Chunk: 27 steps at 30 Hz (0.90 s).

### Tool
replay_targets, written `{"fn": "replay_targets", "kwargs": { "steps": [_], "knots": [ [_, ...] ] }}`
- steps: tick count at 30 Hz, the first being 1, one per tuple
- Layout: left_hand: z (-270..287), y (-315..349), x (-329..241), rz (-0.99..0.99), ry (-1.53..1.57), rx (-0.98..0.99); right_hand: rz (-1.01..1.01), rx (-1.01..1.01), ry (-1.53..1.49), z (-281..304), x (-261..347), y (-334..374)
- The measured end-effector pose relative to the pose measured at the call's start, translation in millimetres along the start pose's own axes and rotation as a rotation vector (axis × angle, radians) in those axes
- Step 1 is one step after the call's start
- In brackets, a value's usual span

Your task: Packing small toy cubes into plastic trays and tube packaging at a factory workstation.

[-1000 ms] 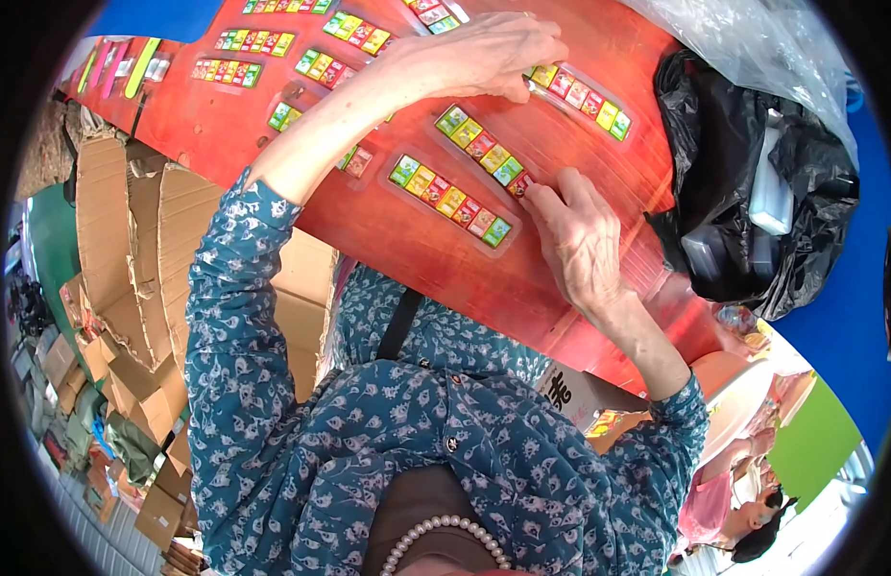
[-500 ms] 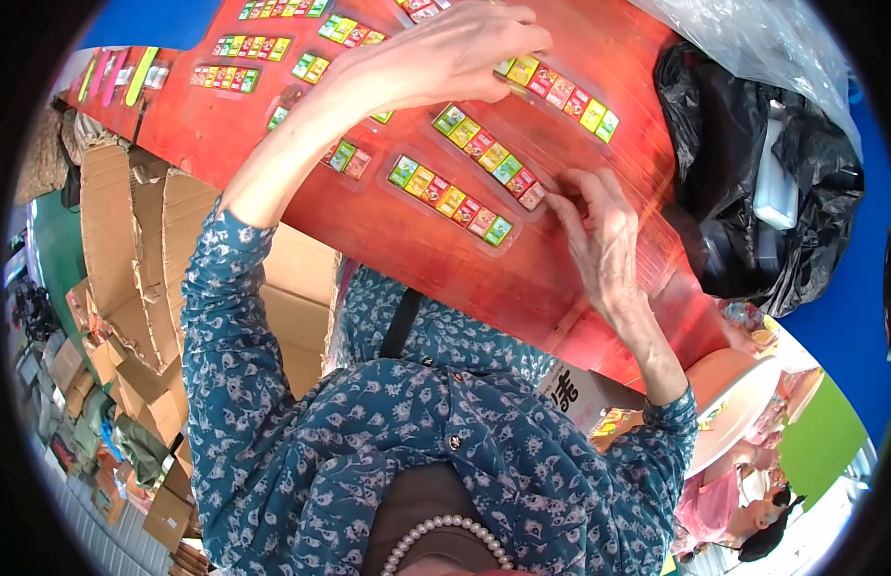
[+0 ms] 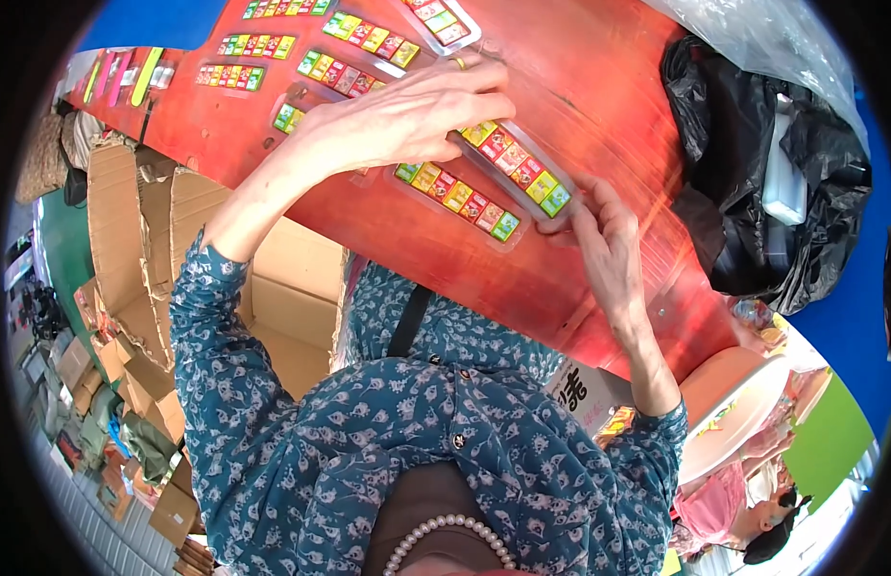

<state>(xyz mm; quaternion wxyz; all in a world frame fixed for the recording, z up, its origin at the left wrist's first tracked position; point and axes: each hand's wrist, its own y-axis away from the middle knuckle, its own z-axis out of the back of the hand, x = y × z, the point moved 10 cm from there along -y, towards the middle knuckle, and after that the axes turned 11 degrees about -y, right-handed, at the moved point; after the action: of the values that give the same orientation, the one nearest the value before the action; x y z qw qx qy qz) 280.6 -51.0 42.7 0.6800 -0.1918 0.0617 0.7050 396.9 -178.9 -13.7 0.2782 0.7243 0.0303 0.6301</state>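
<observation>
A clear plastic strip pack with a row of small red, yellow and green pieces [image 3: 517, 165] lies slanted between my hands. My left hand [image 3: 421, 110] reaches over its far left end, thumb and fingers closed around it. My right hand [image 3: 607, 235] pinches its near right end between thumb and fingers. Whether another pack lies beneath it I cannot make out. Closer to me, a similar strip pack [image 3: 457, 199] rests flat on the red table [image 3: 551, 278]. My left hand and wrist partly cover the packs behind them.
Several more strip packs [image 3: 340, 72] lie toward the far left, and one sits at the far edge [image 3: 445, 21]. A black plastic bag [image 3: 705, 125] with clear plastic items stands at the right. Open cardboard boxes [image 3: 292, 278] are below the table at left. A person in pink [image 3: 710, 504] is at lower right.
The far strip pack has come nearer, over the place where another pack lay. My left hand moved left and nearer with it; my right hand shifted slightly nearer and now grips its end.
</observation>
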Motion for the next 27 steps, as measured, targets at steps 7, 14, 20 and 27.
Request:
{"fn": "replay_targets", "kwargs": {
  "steps": [7,14,20,27],
  "knots": [
    [-7.9,-24.3,-16.5,-0.008,-0.176,0.201,-0.117,-0.013,-0.274,13.4,-11.5,-15.5],
    [-20.7,-43.1,-4.0,0.084,-0.169,0.249,-0.07,-0.039,-0.133,13.7,6.6,-25.9],
    [9.7,-25.4,-23.5,0.057,-0.115,0.129,0.028,0.002,-0.09,-0.7,22.0,-6.5],
    [-25.5,23.4,-44.1,0.146,-0.149,0.39,-0.004,0.037,-0.021,-30.6,-10.0,24.2]
  ]
}}
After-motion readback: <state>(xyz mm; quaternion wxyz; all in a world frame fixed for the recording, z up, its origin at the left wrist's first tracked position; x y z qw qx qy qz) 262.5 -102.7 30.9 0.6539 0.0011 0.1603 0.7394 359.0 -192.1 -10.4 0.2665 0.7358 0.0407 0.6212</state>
